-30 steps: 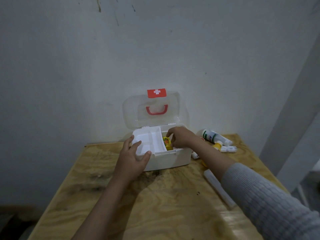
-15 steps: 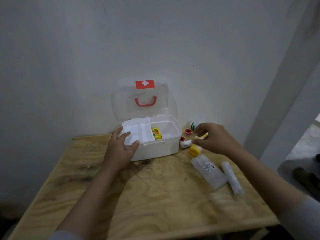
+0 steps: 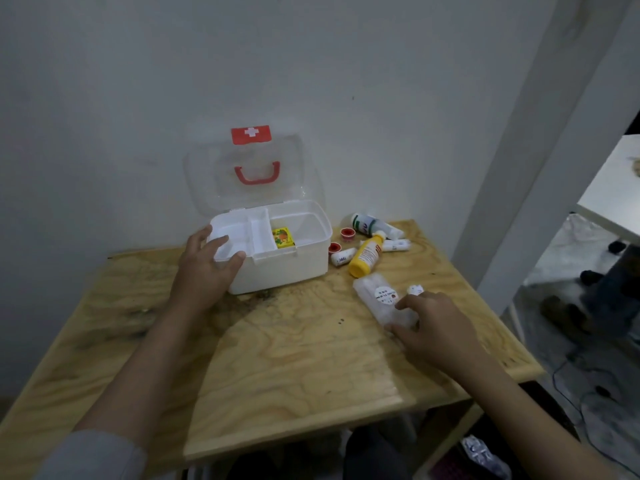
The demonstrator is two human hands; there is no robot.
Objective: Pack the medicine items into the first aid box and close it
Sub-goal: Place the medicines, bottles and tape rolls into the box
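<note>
**Head view: reaching for the clear packet, box braced**

Head camera shows the first aid box [image 3: 273, 251] at the back of the plywood worktop [image 3: 277, 348], its clear lid [image 3: 249, 174] standing open against the wall. One item, a small yellow carton [image 3: 283, 237], already lies in the right compartment beside the inner tray [image 3: 242, 237].

Left hand [image 3: 204, 271]: fingers spread wide over the box's front-left corner, steadying it. Holds nothing.

Right hand [image 3: 433, 327]: fingers loosely open, thumb and fingertips touching the near end of a clear plastic packet [image 3: 379, 299]; not yet closed on it. A small white roll [image 3: 415, 290] lies just beside.

Unpacked, right of the box: yellow bottle [image 3: 366, 256], white bottle with green label [image 3: 372, 226], two red-capped jars [image 3: 347, 233], small white tubes [image 3: 343, 256].

Judgement: step in hand is picking up the packet. The film looks slick and limp; pinch across its width near the middle, not at the end. Place it flat in the open right compartment, leaving room for the bottles. Keep the left hand bracing.
</note>
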